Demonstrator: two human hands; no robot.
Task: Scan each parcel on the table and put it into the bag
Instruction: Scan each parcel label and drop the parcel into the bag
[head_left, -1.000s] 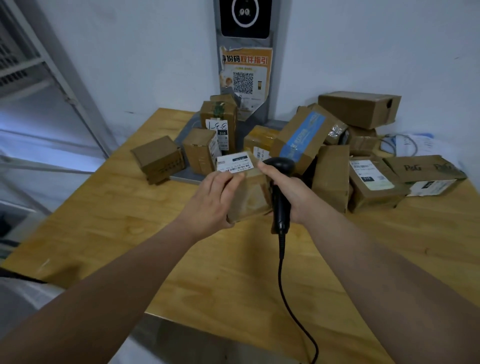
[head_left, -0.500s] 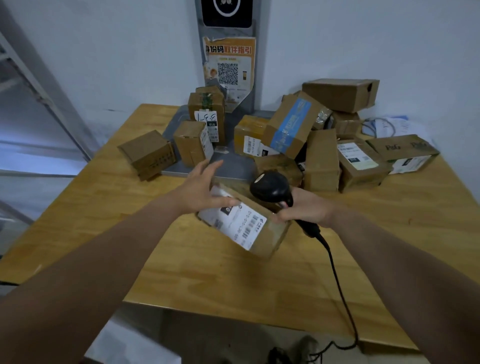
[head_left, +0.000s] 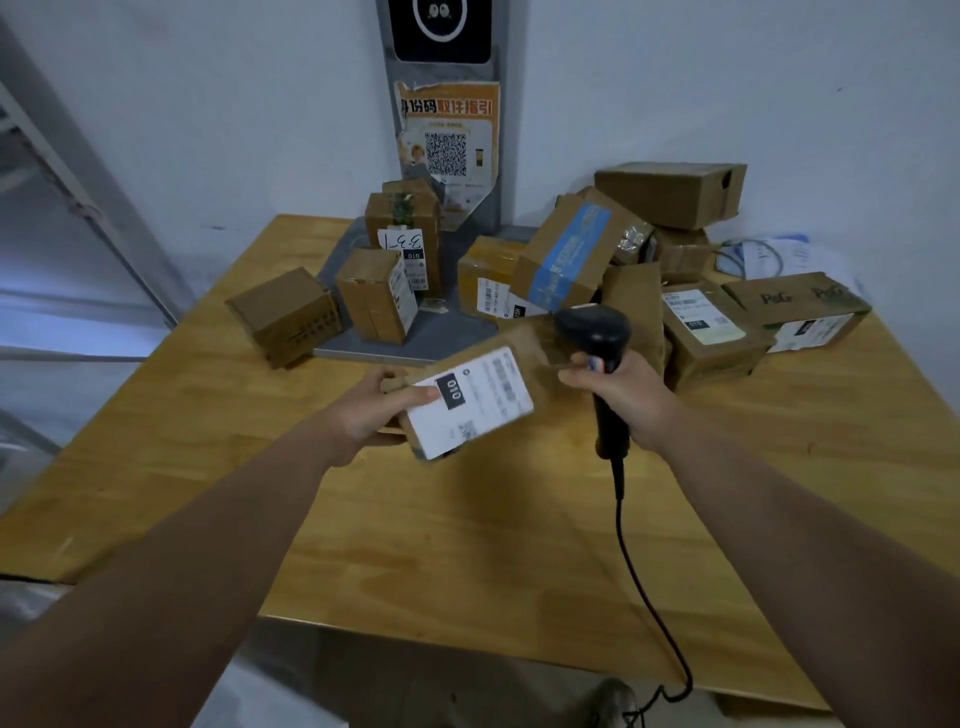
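Note:
My left hand (head_left: 374, 410) grips a small cardboard parcel (head_left: 475, 400) above the table, thumb on its white shipping label, which faces up toward me. My right hand (head_left: 618, 395) holds a black corded barcode scanner (head_left: 597, 338) by its handle, the scanner head just above and right of the parcel's far end. Several other cardboard parcels (head_left: 571, 254) are piled at the back of the wooden table (head_left: 467, 545). No bag is in view.
A grey scale plate (head_left: 441, 338) carries some boxes in front of a kiosk post (head_left: 447, 130) with a QR poster. One box (head_left: 283, 314) sits apart at the left. The scanner cable (head_left: 644, 597) hangs over the table's front edge. Metal shelving stands at far left.
The parcel has been turned so that its label faces me and lifted slightly. My right hand has raised the scanner upright, off the parcel's right end.

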